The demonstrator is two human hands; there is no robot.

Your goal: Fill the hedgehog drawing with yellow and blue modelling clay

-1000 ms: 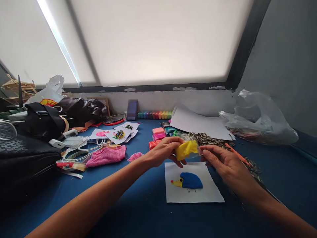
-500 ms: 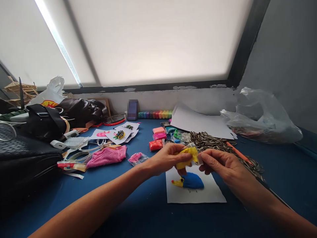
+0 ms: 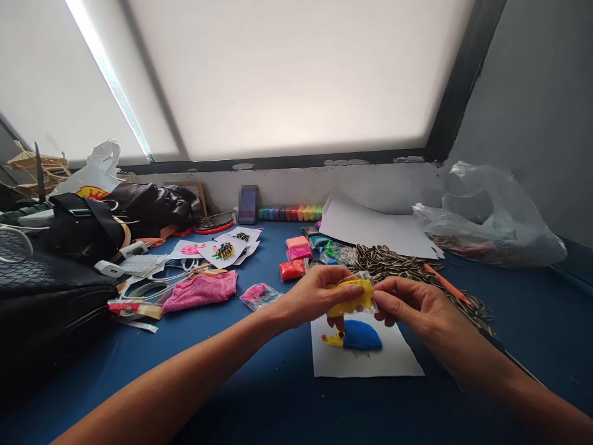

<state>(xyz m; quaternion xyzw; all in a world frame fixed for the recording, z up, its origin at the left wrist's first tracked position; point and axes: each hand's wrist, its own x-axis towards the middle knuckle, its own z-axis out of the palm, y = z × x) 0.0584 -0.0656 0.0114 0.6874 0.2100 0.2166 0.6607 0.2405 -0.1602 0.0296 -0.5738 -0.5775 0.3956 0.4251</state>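
Observation:
Over the paper, my left hand (image 3: 319, 293) is closed on a clear packet of yellow modelling clay (image 3: 354, 300). My right hand (image 3: 407, 303) pinches the packet's right edge between thumb and fingers. Just below them lies a white sheet (image 3: 398, 361) bearing a blue clay hedgehog body (image 3: 361, 335) with a yellow snout, a black eye and a red nose. Short pencilled legs show under the body. Part of the sheet's top is hidden by my hands.
Sunflower seeds (image 3: 389, 262) are heaped behind my hands, with an orange-handled tool (image 3: 449, 285) across them. Coloured clay packets (image 3: 293, 269) lie to their left. A pink cloth (image 3: 201, 290), cables and a black bag (image 3: 50, 296) fill the left. A plastic bag (image 3: 500, 228) stands at the right.
The yellow clay now sits flatter inside its packet, and the clear film shows more around it. Both hands stay nearly in the same place. The hedgehog sheet has not visibly moved.

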